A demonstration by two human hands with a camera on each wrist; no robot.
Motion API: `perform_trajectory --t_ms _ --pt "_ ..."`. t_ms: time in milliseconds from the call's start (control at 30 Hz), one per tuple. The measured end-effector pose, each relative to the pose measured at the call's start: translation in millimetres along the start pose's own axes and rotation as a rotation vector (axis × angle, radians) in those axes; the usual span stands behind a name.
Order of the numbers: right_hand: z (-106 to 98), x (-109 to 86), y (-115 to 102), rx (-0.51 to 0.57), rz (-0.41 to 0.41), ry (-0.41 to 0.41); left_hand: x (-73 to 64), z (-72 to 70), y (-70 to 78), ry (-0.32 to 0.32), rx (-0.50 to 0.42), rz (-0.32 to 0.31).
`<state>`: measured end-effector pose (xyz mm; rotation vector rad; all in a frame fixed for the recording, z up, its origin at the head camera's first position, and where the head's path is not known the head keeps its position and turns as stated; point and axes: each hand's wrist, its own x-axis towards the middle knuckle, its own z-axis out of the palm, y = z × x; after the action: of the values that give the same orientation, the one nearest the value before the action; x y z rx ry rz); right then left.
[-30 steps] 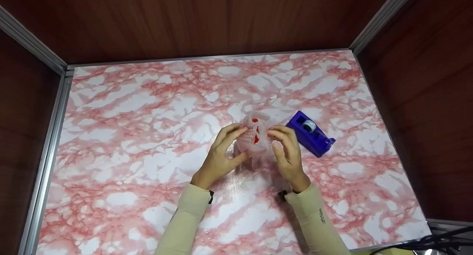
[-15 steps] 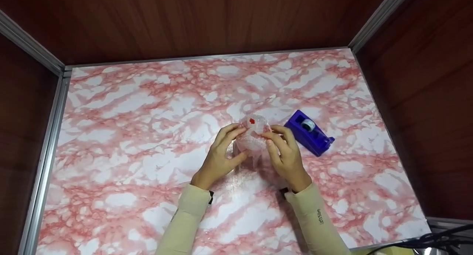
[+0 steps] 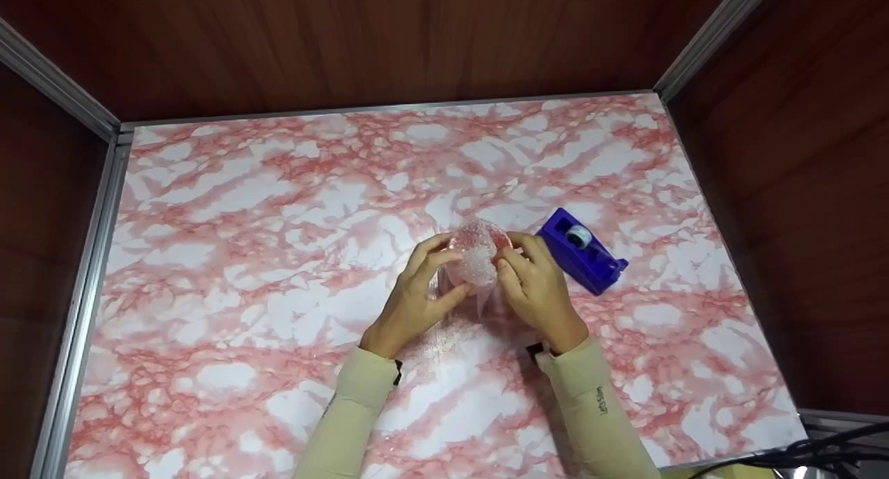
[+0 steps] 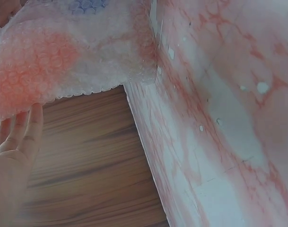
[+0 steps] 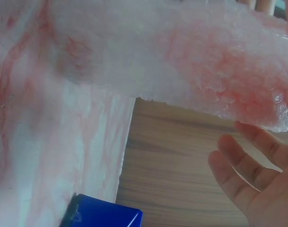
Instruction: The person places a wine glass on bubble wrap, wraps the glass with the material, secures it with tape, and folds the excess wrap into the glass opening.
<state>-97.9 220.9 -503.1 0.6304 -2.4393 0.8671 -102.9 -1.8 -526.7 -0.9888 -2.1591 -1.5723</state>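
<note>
A red object (image 3: pixel 500 240) is wrapped in clear bubble wrap (image 3: pixel 476 267) near the middle of the table. My left hand (image 3: pixel 413 295) holds the bundle from its left side, thumb at the near edge and fingers around the far side. From the right, my right hand (image 3: pixel 543 291) pinches a fold of the wrap near the top. In the left wrist view the red shows through the bubble wrap (image 4: pixel 94 52), with a small blue patch above. A loose end of wrap hangs below the bundle. What the red object is stays hidden under the plastic.
A blue tape dispenser (image 3: pixel 583 250) with a roll of tape stands just right of my right hand. The red-and-white marbled table (image 3: pixel 264 291) is bounded by dark wood panels (image 3: pixel 389 41) in metal framing. Black cables (image 3: pixel 819 458) lie at the lower right corner.
The wrap's flaps have been folded over the top, covering most of the red that showed through the gap. My right hand moved inward and now pinches the fold; the left stays in place.
</note>
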Motion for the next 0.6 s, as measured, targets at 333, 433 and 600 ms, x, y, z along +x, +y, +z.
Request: perform_trajectory --t_ms 333,433,600 --pt "-0.4 -0.8 -4.7 0.054 -0.051 0.075 3.7 -1.4 3.3 -0.062 0.091 -0.029" --pt "-1.3 0.2 -8.3 0.089 -0.102 0.159 7.0 -1.9 7.1 -0.059 0.206 -0.039" --pt "-2.9 1.4 -13.5 0.087 -0.202 0.169 13.0 -1.6 11.1 -0.040 0.340 -0.032"
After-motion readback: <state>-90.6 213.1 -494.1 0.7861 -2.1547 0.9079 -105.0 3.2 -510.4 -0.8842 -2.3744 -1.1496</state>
